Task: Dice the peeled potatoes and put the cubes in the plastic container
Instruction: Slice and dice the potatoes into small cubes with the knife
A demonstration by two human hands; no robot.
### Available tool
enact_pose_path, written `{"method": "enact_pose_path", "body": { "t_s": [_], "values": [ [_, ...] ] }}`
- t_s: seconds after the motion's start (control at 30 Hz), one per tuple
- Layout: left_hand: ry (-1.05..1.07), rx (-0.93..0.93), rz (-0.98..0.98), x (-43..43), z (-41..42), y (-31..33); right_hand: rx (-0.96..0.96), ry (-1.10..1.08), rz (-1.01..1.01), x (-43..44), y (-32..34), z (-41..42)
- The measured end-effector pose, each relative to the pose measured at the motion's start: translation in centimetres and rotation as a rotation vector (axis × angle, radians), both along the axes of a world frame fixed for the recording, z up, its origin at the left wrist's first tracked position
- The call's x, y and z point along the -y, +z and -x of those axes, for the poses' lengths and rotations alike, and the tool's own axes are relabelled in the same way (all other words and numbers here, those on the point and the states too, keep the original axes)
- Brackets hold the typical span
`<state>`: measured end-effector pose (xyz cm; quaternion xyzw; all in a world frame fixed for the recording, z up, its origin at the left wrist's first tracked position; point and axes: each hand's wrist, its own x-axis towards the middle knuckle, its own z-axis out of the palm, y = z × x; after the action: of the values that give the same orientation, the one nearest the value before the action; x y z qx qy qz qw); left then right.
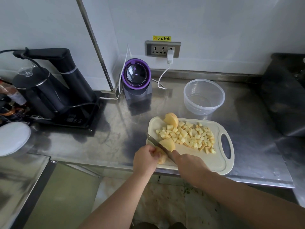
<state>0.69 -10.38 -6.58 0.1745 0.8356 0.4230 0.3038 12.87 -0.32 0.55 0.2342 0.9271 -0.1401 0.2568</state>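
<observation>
On the board's (212, 162) near left corner, the left hand's (145, 158) grip is curled round a potato (168, 144), holding it down. The right hand's (189, 164) grip is clamped on a knife (155, 142), its blade lying across that potato. Cubes (189, 136) are heaped mid-board, with a potato half (171, 120) at the far left edge. The container (188, 100) stands on the tabletop (115, 138) just beyond the board.

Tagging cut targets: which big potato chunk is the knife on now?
The near potato chunk, gripped by the left hand, under the knife. The far chunk lies untouched at the back edge of the cutting board.
</observation>
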Motion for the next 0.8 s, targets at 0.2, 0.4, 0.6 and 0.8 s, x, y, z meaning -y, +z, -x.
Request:
{"method": "enact_pose_path", "body": {
  "t_s": [0.2, 0.4, 0.6, 0.8],
  "values": [
    [-0.039, -0.048, 0.007, 0.1, 0.0, 0.5, -0.061, -0.096, 0.029, -1.5, -0.3, 0.2],
    [-0.058, -0.089, 0.03, 0.5, 0.1, 0.5, -0.108, -0.112, 0.006, -2.3, 1.1, -0.8],
    [-0.001, -0.01, -0.007, 0.5, 0.0, 0.6, -0.079, -0.079, -0.016, -1.0, 1.9, -1.6],
    [0.018, 0.005, -0.023, 0.5, -0.1, 0.5, -0.047, -0.075, -0.033, -0.4, 2.0, -1.4]
  ]
}}
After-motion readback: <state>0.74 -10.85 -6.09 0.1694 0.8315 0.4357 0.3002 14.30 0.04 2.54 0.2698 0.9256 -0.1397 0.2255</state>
